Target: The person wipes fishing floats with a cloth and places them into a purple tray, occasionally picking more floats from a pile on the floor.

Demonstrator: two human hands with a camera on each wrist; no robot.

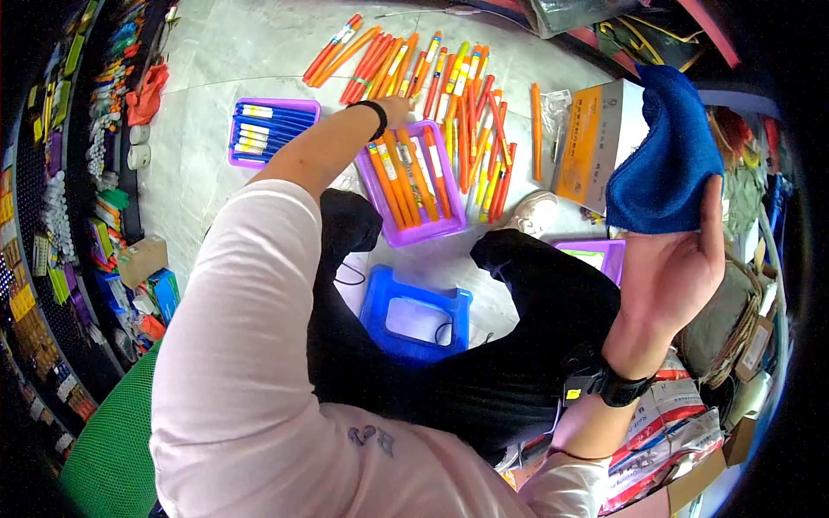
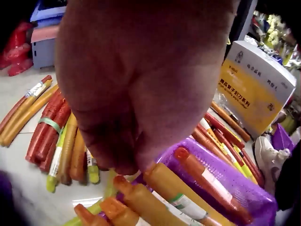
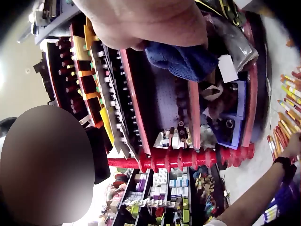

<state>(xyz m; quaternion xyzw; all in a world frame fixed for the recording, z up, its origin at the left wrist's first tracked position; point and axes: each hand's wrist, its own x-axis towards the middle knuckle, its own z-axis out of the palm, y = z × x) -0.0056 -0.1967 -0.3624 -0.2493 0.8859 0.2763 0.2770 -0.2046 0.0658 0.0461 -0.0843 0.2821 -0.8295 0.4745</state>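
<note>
My left hand (image 1: 395,110) reaches down at the far end of a purple basket (image 1: 427,236) that holds several labelled orange plastic tubes (image 1: 385,186). In the left wrist view, the fingertips (image 2: 123,167) come close together right at the tube ends; I cannot tell whether they pinch one. My right hand (image 1: 661,281) is raised at the right and holds a blue cloth (image 1: 669,164), its thumb along the cloth's edge and the other fingers hidden by it. More red, orange and yellow tubes (image 1: 380,65) lie on the floor beyond the basket.
A second purple basket (image 1: 231,136) with blue tubes stands left. A blue plastic stool (image 1: 414,344) is between the knees. At the right are a yellow and white box (image 1: 589,142), a shoe (image 1: 531,213) and another purple basket (image 1: 615,259). Stocked shelves (image 1: 82,216) line the left side.
</note>
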